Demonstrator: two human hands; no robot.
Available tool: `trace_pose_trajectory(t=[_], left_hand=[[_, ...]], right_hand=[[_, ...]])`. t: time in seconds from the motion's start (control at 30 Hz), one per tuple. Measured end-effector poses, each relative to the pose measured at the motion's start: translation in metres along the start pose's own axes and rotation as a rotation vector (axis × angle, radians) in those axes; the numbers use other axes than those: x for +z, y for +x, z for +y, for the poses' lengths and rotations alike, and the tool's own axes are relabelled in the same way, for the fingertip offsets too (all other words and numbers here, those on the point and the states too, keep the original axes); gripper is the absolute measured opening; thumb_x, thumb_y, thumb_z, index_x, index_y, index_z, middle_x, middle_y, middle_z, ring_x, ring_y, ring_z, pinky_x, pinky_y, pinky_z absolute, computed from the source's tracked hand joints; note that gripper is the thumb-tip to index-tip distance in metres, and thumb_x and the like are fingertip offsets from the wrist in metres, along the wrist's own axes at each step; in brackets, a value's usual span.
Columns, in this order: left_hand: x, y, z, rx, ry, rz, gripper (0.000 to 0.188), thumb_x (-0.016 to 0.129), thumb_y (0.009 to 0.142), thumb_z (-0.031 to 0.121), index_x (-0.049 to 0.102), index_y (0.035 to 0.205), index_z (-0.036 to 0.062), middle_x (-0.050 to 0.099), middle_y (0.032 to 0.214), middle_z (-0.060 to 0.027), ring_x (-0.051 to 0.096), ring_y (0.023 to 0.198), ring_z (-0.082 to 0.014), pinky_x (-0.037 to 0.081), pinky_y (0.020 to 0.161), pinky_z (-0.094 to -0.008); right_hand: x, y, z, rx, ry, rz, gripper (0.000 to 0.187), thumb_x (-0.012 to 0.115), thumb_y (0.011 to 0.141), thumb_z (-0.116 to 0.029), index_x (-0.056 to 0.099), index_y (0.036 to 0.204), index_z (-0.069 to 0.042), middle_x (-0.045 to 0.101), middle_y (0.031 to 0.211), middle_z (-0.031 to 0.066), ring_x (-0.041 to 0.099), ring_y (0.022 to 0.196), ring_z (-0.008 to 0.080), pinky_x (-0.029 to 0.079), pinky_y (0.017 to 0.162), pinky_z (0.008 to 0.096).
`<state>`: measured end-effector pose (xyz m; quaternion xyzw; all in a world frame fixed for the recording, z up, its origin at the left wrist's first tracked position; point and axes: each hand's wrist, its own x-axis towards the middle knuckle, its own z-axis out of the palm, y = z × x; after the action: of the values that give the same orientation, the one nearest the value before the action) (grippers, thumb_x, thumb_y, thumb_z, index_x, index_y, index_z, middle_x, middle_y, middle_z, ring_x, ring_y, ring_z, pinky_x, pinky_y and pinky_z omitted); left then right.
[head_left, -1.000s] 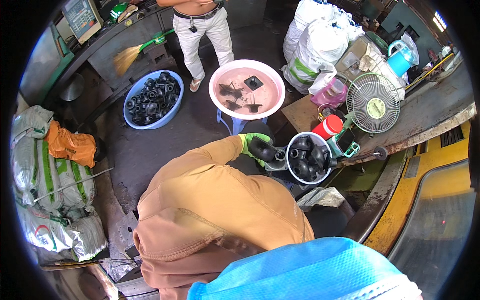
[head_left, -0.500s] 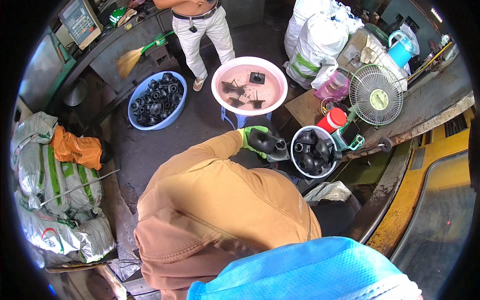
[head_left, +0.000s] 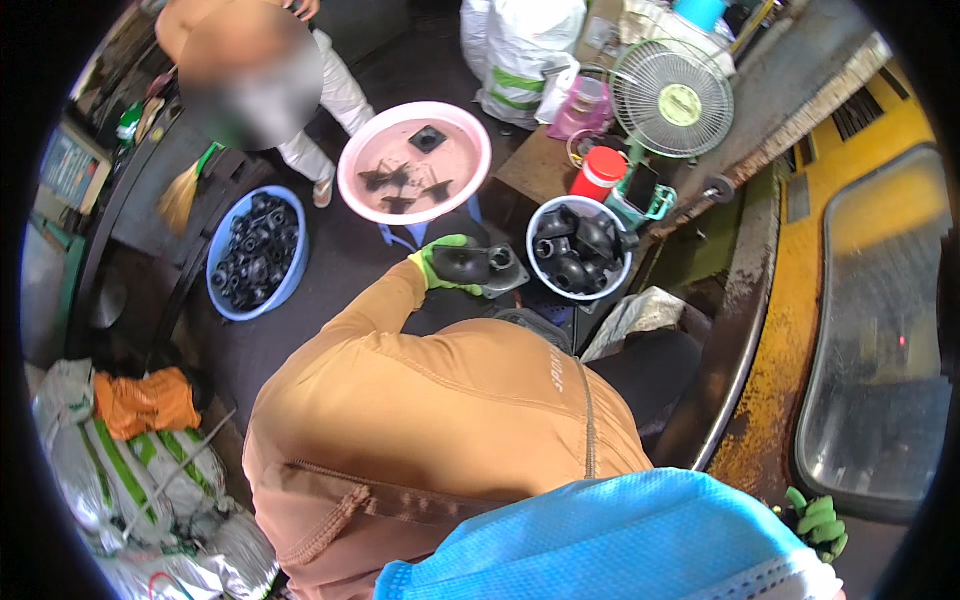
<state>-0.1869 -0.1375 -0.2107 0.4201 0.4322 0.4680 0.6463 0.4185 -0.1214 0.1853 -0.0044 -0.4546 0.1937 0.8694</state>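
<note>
My left hand (head_left: 432, 264), in a bright green glove, is closed round a black moulded elbow piece (head_left: 470, 265) with a square flange and a round opening. It holds the piece off the floor, beside a white basin (head_left: 533, 235) of similar large black pieces. My right hand (head_left: 820, 526), also green-gloved, shows at the lower right by the yellow machine (head_left: 765, 430). Its fingers are curled together; a blue face mask (head_left: 600, 540) hides the rest of it and whatever it grips.
A pink basin (head_left: 483, 165) of liquid with several black pieces stands ahead. Left of it sits a blue tub (head_left: 300, 262) full of small black parts. A fan (head_left: 680, 105) and a red jug (head_left: 598, 172) are at right. Sacks (head_left: 130, 470) lie left; a person (head_left: 240, 70) stands beyond.
My view has swung right and my body has turned. The left hand still holds the black elbow piece, now farther from the white basin. My right hand has come into view by the yellow machine.
</note>
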Motion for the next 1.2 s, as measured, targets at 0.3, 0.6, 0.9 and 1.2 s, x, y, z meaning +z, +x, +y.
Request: trace_pose_trajectory(t=[0.3,0.6,0.9,1.2], left_hand=[[-0.018,0.007,-0.033,-0.024,-0.899,-0.101,0.047,0.058,0.088,0.044,0.059,0.119,0.0084,0.061,0.122,-0.0179,0.057,0.11,-0.046,0.044,0.091,-0.0661],[0.007,0.001,0.002,-0.088,-0.934,-0.097,0.041,0.066,0.084,0.035,0.064,0.114,0.0084,0.065,0.116,-0.0152,0.06,0.107,-0.0424,0.049,0.089,-0.0575],[-0.006,0.0,-0.006,0.063,-0.47,-0.238,0.041,0.072,0.08,0.044,0.064,0.116,0.0257,0.063,0.123,0.0048,0.053,0.121,-0.019,0.038,0.105,-0.0462],[-0.016,0.004,-0.029,0.113,-0.126,-0.092,0.047,0.061,0.087,0.043,0.06,0.118,0.0066,0.062,0.119,-0.0191,0.059,0.106,-0.046,0.044,0.092,-0.064]], right_hand=[[-0.02,0.003,-0.004,0.15,-0.002,-0.458,0.035,0.045,0.098,-0.029,0.05,0.109,0.004,0.043,0.073,0.0065,0.044,0.052,0.0212,0.059,0.042,0.0379],[-0.008,0.003,-0.006,0.244,0.145,-0.379,0.037,0.04,0.099,-0.035,0.052,0.096,-0.001,0.041,0.07,0.0092,0.04,0.053,0.0262,0.056,0.045,0.0542],[-0.02,0.0,-0.002,0.193,0.072,-0.476,0.027,0.039,0.103,-0.032,0.041,0.096,-0.005,0.038,0.073,0.0085,0.039,0.051,0.0226,0.057,0.043,0.0518],[-0.001,0.013,0.015,0.193,0.413,-0.772,0.027,0.037,0.103,-0.031,0.041,0.097,-0.005,0.038,0.074,0.0085,0.039,0.051,0.0215,0.057,0.043,0.0515]])
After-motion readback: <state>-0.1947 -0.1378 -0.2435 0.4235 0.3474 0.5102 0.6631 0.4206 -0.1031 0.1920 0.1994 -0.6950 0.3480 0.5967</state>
